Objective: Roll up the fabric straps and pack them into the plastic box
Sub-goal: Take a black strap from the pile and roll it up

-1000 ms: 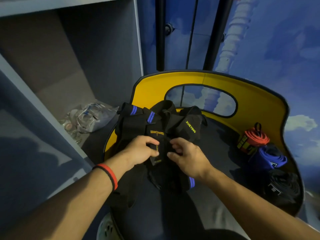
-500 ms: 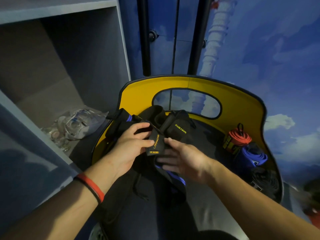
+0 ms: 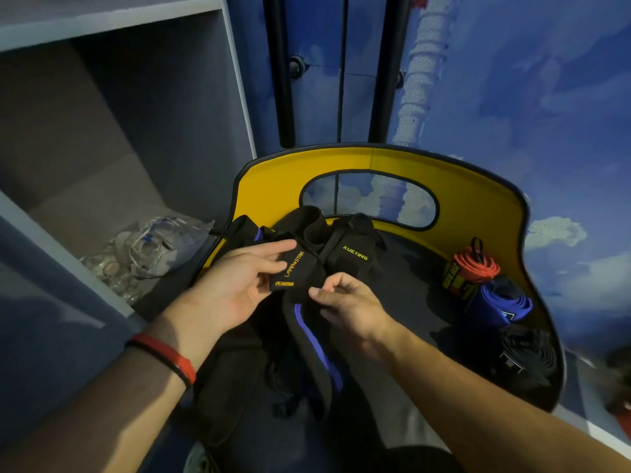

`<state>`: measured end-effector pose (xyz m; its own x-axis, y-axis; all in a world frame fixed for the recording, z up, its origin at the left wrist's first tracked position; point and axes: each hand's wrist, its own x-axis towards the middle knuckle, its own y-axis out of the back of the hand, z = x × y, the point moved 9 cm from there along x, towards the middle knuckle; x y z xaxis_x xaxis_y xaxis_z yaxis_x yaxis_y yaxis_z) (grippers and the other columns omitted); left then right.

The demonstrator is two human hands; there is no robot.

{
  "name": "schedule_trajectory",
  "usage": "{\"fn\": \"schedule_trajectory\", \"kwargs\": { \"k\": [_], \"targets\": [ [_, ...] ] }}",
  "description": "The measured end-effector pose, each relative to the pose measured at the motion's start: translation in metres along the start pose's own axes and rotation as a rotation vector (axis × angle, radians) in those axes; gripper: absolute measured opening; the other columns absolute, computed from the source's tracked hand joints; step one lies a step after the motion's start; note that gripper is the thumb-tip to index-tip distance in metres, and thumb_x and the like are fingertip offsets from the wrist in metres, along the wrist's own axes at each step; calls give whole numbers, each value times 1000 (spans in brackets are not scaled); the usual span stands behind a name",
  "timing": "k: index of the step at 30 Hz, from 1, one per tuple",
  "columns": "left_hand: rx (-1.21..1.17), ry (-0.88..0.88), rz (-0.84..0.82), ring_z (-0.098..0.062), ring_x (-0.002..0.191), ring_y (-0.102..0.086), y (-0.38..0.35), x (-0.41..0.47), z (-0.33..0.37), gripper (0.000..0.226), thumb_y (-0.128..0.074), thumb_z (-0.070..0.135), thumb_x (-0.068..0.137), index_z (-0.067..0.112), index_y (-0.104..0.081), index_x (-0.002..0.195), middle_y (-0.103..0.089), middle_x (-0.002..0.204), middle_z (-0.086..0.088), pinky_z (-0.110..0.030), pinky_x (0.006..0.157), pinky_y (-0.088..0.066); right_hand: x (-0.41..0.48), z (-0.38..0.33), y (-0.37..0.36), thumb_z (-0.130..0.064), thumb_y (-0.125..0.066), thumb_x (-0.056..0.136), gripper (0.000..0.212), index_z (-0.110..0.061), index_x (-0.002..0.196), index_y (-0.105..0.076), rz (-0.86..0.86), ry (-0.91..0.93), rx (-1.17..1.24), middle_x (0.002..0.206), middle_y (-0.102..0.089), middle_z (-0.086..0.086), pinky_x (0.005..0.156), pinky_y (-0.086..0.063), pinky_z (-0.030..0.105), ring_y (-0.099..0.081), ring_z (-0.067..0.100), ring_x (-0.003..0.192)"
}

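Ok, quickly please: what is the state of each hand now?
Left hand: holds the labelled end of the black strap.
Right hand: pinches the same strap.

Dim bluish light, deep shadows in the foreground, wide-angle bending at edges, slight softness throughout.

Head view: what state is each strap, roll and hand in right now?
black strap, unrolled, held by both hands
left hand, pinches the black strap's end
right hand, pinches the black strap's edge
red roll, rolled
blue roll, rolled
black roll, rolled
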<state>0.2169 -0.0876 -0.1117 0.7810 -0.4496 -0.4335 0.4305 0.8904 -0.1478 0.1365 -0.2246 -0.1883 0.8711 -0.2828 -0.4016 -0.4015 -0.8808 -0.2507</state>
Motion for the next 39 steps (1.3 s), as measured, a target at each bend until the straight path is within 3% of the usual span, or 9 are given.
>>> {"fn": "schedule_trajectory", "kwargs": {
  "k": [3,8,13,17,20,23,28,33,39],
  "targets": [
    [-104,-21,52,-21,114,-68,11,0,19,44,-51,-12,93,17,-75,115,-72,123,-3,-36,98,-53,5,12,7,-1,-80,82,34,-18,69,-54,102,-20,-276,66,-55,3,52,-43,26,-52,16,60],
    [-199,-45,66,-16,105,-71,13,-2,21,43,-55,-12,92,17,-74,118,-76,117,-1,-28,91,-54,8,14,2,-15,-72,93,2,-15,92,-71,109,-65,-410,82,-67,2,64,-50,16,-63,12,78],
    [-17,-71,-83,-8,81,-69,-32,-12,-14,33,-60,-14,88,18,-67,89,-75,95,4,-23,71,-47,-10,-27,15,-64,-43,100,58,-13,104,-69,106,-153,81,110,-72,11,90,-53,38,-66,28,105],
    [336,30,-206,-11,87,-67,-54,-22,-64,28,-70,-7,85,20,-65,77,-70,81,4,-30,83,-52,-32,-40,8,-28,-61,99,20,-10,101,-69,-73,-197,94,89,-76,11,62,-60,30,-73,21,73],
    [439,173,-203,-15,115,-65,-42,-20,-85,19,-75,11,87,27,-74,97,-75,108,5,-39,102,-51,-36,-56,16,-13,-57,100,12,-6,107,-65,-46,-64,118,97,-73,15,67,-59,32,-71,22,80],
    [476,215,-243,-16,133,-51,-39,-13,-94,68,-79,23,86,43,-50,144,-57,139,11,-39,115,-38,-35,-71,23,-15,-55,101,22,-6,121,-61,-52,69,143,115,-67,24,85,-55,40,-64,34,105],
    [699,31,-261,-10,144,-32,-44,6,-82,93,-84,31,81,59,-30,151,-33,152,18,-34,120,-31,-45,-90,33,-11,-48,101,22,-2,115,-62,-57,193,144,114,-69,23,93,-53,41,-67,30,103],
    [794,-11,-215,2,111,-54,-30,25,-67,46,-78,25,88,36,-65,131,-58,119,20,-4,81,-39,-49,-89,55,-11,-56,98,12,-8,96,-68,31,203,-127,96,-73,20,82,-54,41,-68,31,87],
    [998,-58,-155,-15,96,-71,-31,29,-37,5,-72,16,89,15,-77,87,-78,92,1,-32,89,-53,-43,-43,77,-13,-73,90,19,4,94,-69,54,33,-503,106,-72,25,78,-57,32,-71,30,90]
  ]
}}
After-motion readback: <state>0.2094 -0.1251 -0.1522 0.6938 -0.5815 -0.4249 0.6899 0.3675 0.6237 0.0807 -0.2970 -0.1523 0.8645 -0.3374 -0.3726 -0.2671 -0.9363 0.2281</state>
